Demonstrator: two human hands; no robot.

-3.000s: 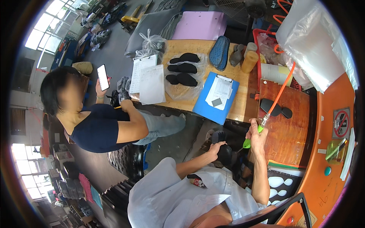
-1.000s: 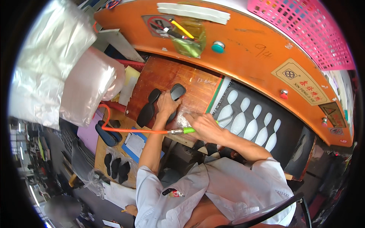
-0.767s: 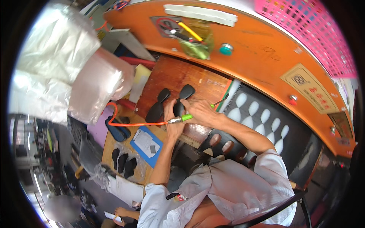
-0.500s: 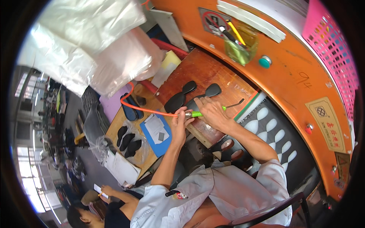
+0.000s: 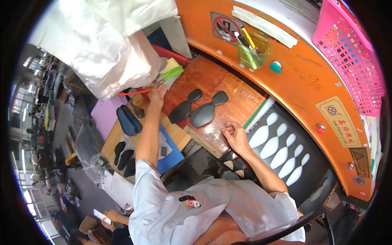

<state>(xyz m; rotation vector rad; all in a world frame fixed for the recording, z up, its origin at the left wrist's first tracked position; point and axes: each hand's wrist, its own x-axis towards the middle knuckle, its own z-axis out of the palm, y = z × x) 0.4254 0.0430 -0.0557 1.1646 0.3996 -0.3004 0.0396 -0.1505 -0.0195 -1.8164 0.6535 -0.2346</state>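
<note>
My left hand (image 5: pixel 157 93) reaches to the far left of the reddish-brown board, closed on a green air blow gun (image 5: pixel 171 73) near its metal fitting. An orange hose (image 5: pixel 134 93) runs off from it to the left. Two dark shoe soles lie side by side on the board: one on the left (image 5: pixel 180 112) and one on the right (image 5: pixel 203 116). My right hand (image 5: pixel 236 138) rests at the board's near right edge, beside the right sole but apart from it. Its fingers are loosely curled, with nothing seen in them.
Several white sole shapes (image 5: pixel 269 147) lie on a dark conveyor belt (image 5: pixel 314 175) at right. An orange machine panel (image 5: pixel 294 87) carries a pen cup (image 5: pixel 253 53) and buttons. Plastic sheeting (image 5: pixel 102 49) hangs at upper left. A person's hand (image 5: pixel 110 216) holds a phone at lower left.
My left hand has carried the blow gun and hose from over the soles to the far left. My right hand has let go of the gun and drawn back toward me.
</note>
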